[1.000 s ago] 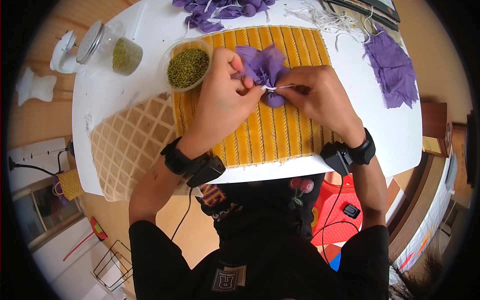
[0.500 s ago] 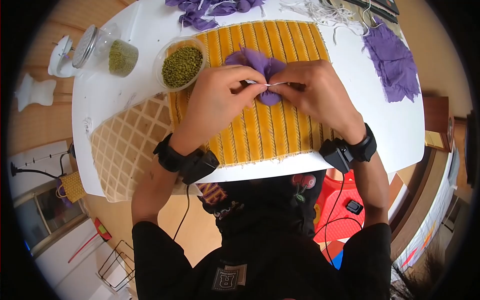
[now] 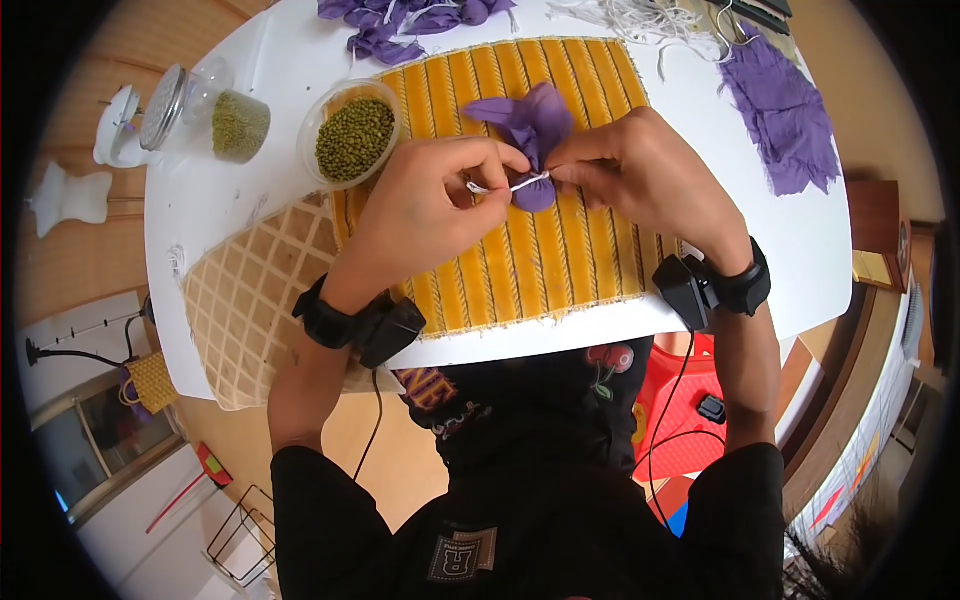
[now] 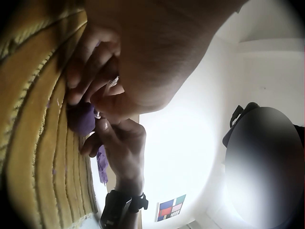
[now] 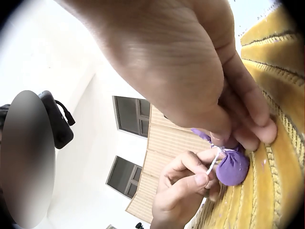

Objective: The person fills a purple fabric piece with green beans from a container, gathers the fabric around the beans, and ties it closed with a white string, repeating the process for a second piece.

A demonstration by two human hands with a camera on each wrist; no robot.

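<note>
A purple cloth bundle (image 3: 534, 193) with a round lower end and loose cloth spread above lies on the yellow striped mat (image 3: 480, 290). White string (image 3: 530, 182) runs round its neck. The left hand (image 3: 432, 200) pinches the string's end between thumb and forefinger, left of the bundle. At the neck, the right hand (image 3: 640, 180) pinches the string where it meets the cloth. The right wrist view shows the round end of the bundle (image 5: 232, 169) and the string stretched to the left hand (image 5: 183, 188).
A bowl of green beans (image 3: 355, 138) stands at the mat's upper left, with a jar of beans (image 3: 240, 126) beyond. Purple bundles (image 3: 385, 45) lie at the back, loose white strings (image 3: 665, 22) and flat purple cloth (image 3: 782, 115) at the right. A latticed cloth (image 3: 255, 300) lies left.
The left hand has drawn back from the neck to the left and slightly down, pulling a length of string into view. The right hand remains close to the neck.
</note>
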